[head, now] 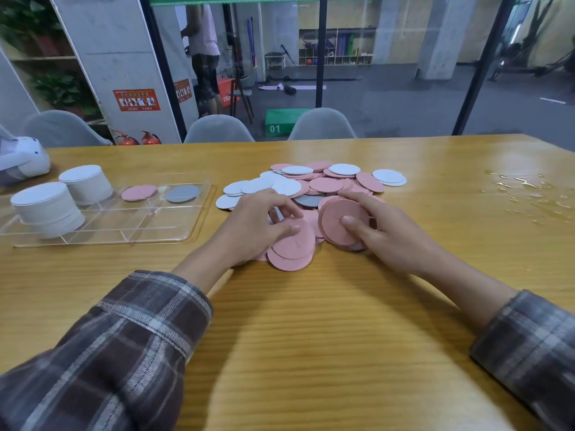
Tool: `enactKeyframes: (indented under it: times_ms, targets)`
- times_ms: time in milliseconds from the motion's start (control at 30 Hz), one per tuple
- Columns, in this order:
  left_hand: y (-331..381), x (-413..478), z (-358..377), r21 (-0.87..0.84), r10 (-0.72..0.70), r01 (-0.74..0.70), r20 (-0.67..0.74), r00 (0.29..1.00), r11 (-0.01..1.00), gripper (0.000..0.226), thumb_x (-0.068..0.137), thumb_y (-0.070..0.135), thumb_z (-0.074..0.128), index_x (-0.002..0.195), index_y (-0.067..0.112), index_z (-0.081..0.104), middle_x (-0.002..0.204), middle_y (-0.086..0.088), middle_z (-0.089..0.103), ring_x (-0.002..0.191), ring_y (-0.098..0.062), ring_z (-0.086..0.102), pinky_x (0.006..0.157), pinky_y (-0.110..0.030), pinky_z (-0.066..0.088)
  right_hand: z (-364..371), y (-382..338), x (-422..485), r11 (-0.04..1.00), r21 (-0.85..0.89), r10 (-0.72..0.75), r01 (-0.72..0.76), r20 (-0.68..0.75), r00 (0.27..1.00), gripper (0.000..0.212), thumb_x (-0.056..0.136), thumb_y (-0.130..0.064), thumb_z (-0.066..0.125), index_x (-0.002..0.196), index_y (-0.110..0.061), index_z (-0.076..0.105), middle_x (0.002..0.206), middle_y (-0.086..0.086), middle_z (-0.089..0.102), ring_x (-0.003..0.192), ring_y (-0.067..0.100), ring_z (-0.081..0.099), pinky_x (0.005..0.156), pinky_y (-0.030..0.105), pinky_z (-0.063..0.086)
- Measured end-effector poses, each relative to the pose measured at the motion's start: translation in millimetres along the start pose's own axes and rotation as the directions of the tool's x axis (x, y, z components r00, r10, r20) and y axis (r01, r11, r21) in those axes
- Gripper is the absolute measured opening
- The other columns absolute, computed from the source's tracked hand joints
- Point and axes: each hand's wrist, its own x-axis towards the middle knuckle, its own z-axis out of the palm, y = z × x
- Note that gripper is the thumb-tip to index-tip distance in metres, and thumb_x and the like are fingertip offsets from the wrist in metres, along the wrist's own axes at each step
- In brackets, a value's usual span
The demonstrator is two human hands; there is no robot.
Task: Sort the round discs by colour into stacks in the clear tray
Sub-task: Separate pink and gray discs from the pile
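A loose pile of pink, white and grey discs (323, 183) lies on the wooden table. My right hand (385, 231) grips a tilted stack of pink discs (337, 220), thumb on its face. My left hand (255, 225) has its fingers curled over pink discs (294, 247) at the pile's near edge, thumb pressing on the top one. The clear tray (161, 237) sits to the left. It holds two tall white stacks (46, 209) (85, 183), a pink disc (139, 192) and a grey disc (182, 193) in separate compartments.
A spill of liquid (529, 194) glistens on the table at the right. A white object (21, 160) lies at the far left edge. Three grey chairs (322, 126) stand behind the table, against a glass wall.
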Motion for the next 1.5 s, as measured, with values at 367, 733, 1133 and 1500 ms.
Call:
enactKeyframes:
  times_ms: [367,733,1133,1500]
  targets:
    - [18,-1,20,-0.273,-0.003,-0.028,-0.112,0.994,0.962,0.011,0.085,0.021,0.084,0.091,0.023,0.075,0.082,0.003,0.07,0.067,-0.01,0.067,0.068,-0.025,0.054,6,-7,-3,0.98,0.199,0.003,-0.019,0.084,0.996,0.039,0.11,-0.032,0.039,0.148,-0.034,0.047,0.112,-0.008,0.068,0.082,0.011,0.064,0.08,0.03,0.054]
    - [18,-2,13,-0.153,0.067,-0.077,-0.073,0.995,0.985,0.009,0.088,0.019,0.081,0.095,0.02,0.076,0.086,0.008,0.074,0.076,-0.008,0.069,0.072,-0.021,0.052,4,-6,-3,0.999,0.022,-0.052,0.05,0.099,0.994,0.053,0.103,-0.033,0.057,0.154,-0.029,0.04,0.144,-0.02,0.052,0.128,0.001,0.051,0.106,0.023,0.042]
    - [-1,-4,-11,0.121,0.009,-0.035,0.21,0.978,0.992,0.03,0.074,0.05,0.089,0.102,0.04,0.081,0.1,0.018,0.062,0.096,-0.004,0.057,0.077,-0.015,0.041,0,-7,-5,1.0,-0.021,-0.009,0.011,0.058,0.998,0.053,0.103,-0.035,0.056,0.154,-0.029,0.041,0.139,-0.017,0.055,0.118,0.001,0.052,0.096,0.019,0.038]
    - [9,-6,-18,0.095,-0.032,0.0,0.331,0.943,0.995,0.033,0.067,0.04,0.096,0.096,0.045,0.082,0.112,0.023,0.06,0.109,0.001,0.054,0.087,-0.019,0.043,-2,-4,-6,1.0,-0.028,0.012,-0.011,0.031,0.999,0.053,0.103,-0.036,0.056,0.154,-0.031,0.041,0.131,-0.022,0.051,0.114,-0.002,0.047,0.091,0.017,0.036]
